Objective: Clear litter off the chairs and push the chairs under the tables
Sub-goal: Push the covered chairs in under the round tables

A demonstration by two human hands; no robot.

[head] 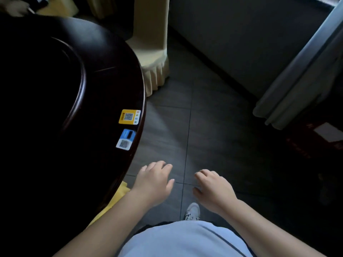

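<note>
A dark round wooden table (96,89) fills the left side. A chair in a cream skirted cover (150,43) stands at the table's far edge, its seat partly under the tabletop. A yellow-covered chair (118,195) shows just below the table's near edge, by my left forearm. My left hand (154,182) hovers over the floor beside the table rim, fingers relaxed and holding nothing. My right hand (213,190) hangs next to it, fingers loosely curled and empty. No litter shows on either chair.
Two QR-code stickers (129,116) lie on the table's rim. Dark grey floor tiles (204,117) stretch ahead. A grey wall (241,43) and a pale curtain (297,80) close the right side. A dark red piece of furniture (315,143) stands at far right. My white shoe (193,212) is below.
</note>
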